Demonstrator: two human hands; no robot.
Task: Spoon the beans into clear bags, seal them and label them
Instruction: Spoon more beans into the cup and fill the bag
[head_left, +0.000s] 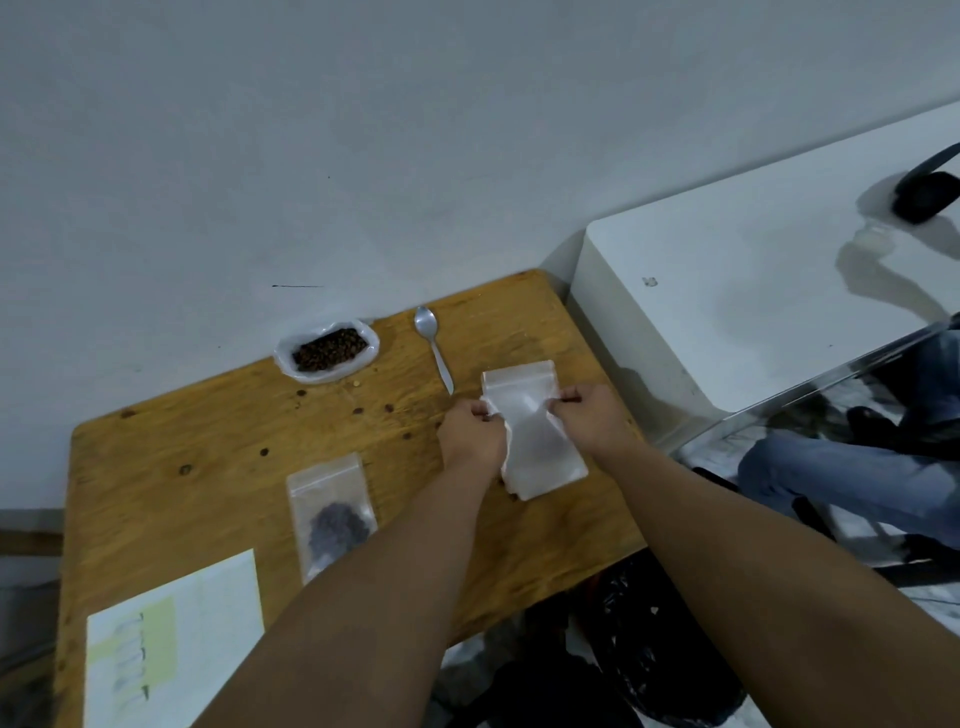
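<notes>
On the wooden table (208, 447) both my hands pinch an empty clear bag (535, 441) at its top edges: my left hand (470, 431) on the left side, my right hand (592, 418) on the right. More clear bags (517, 376) lie stacked beneath it. A metal spoon (434, 345) lies just beyond, bowl pointing away. Brown beans (328, 348) sit in an open white bag at the table's far edge. A filled clear bag of beans (332, 512) lies flat near my left forearm.
A sheet of labels (176, 644) with a yellow strip lies at the table's near left corner. Several loose beans dot the tabletop. A white counter (753, 291) stands to the right, with a black object (924, 195) on it. Black bags lie on the floor below.
</notes>
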